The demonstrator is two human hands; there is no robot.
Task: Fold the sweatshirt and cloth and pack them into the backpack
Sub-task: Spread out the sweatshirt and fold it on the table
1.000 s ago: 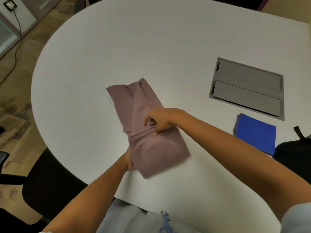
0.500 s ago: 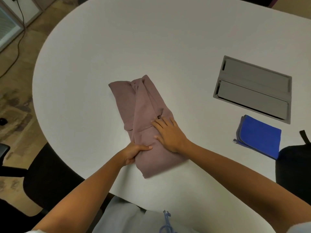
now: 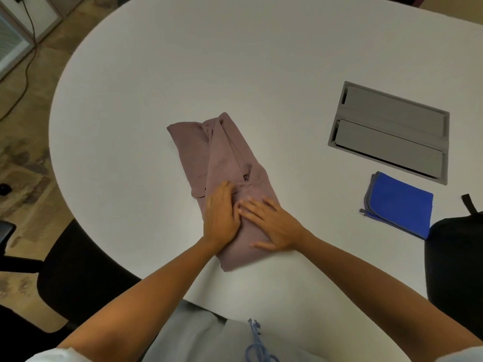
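The mauve sweatshirt (image 3: pixel 224 163) lies folded into a long, narrow bundle on the white table (image 3: pixel 183 61), running at a slant from the middle of the tabletop down toward the near edge. Both hands press flat on its near end. The left hand (image 3: pixel 220 218) lies palm down with its fingers straight and close together, pointing away from the person. The right hand (image 3: pixel 271 226) lies just beside it, fingers straight and slightly spread, its fingertips touching the side of the left hand; its thumb stretches out along the near part of the cloth bundle. Neither hand grips the fabric.

To the right, well apart from the sweatshirt, a folded blue cloth (image 3: pixel 400 205) with a grey edge lies flat on the table. Just beyond it, a grey rectangular cable hatch (image 3: pixel 389 131) is set flush into the tabletop. At the right edge, a black backpack (image 3: pixel 457 257) sits beside the cloth, only partly in view, with a strap sticking up at its top. Whether it is open cannot be told.

A black office chair (image 3: pixel 78 270) stands at the table's near left edge. A dark cable (image 3: pixel 26 64) trails over the floor at the far left.
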